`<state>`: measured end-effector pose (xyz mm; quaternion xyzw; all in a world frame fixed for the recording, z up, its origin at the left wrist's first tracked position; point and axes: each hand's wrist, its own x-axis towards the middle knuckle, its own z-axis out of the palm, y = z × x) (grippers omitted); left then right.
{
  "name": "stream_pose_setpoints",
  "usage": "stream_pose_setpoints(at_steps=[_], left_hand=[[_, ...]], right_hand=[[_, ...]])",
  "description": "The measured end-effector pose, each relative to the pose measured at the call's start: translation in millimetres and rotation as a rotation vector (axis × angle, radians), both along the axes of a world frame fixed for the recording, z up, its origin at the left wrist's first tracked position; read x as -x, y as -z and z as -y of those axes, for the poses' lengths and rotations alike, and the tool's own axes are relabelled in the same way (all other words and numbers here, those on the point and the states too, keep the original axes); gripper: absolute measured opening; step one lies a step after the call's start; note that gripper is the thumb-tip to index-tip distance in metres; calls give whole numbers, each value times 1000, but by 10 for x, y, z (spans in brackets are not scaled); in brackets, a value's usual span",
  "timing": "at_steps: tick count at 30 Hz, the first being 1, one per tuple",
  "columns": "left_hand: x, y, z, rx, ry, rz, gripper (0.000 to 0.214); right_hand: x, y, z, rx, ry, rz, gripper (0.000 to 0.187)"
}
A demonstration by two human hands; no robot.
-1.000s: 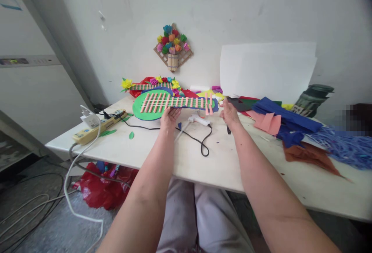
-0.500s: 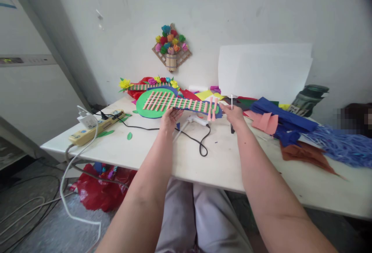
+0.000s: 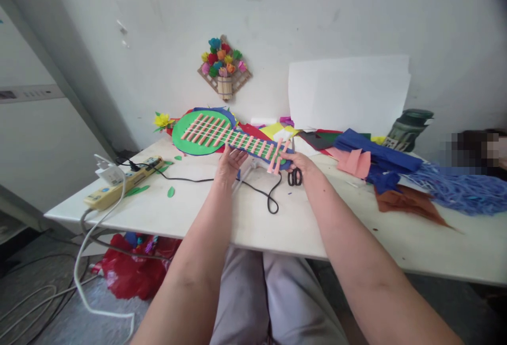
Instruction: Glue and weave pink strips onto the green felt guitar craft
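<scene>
A paper guitar (image 3: 206, 132) with a green round body, blue backing and pink strips is lifted above the white table (image 3: 253, 218), tilted up to the left. My left hand (image 3: 230, 162) grips its neck from below, near the middle. My right hand (image 3: 298, 162) pinches the headstock end at the right. Black-handled scissors (image 3: 294, 177) lie on the table just below my right hand. A white glue gun (image 3: 253, 166) with a black cord lies under the guitar's neck, partly hidden.
A yellow power strip (image 3: 119, 185) with plugs lies at the table's left. Blue, pink and brown paper scraps (image 3: 390, 168) pile at the right. White sheets (image 3: 348, 94) lean on the wall. A paper flower basket (image 3: 224, 65) hangs above. Red bag (image 3: 134, 266) on the floor.
The guitar's round body has risen and tilted up to the left. My right hand moved from beside the headstock onto its end; the thin white stick it held is gone from view.
</scene>
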<state>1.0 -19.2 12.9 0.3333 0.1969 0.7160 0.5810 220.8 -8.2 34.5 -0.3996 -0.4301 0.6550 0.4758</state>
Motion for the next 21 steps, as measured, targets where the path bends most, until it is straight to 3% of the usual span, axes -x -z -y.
stream_pose_setpoints(at_steps=[7, 11, 21], left_hand=[[-108, 45, -46, 44, -148, -85, 38], [-110, 72, -92, -13, -213, -49, 37], [16, 21, -49, 61, -198, 116, 25]], right_hand=[[404, 58, 121, -13, 136, -4, 20], [503, 55, 170, -69, 180, 47, 27], [188, -73, 129, -229, -174, 76, 40]])
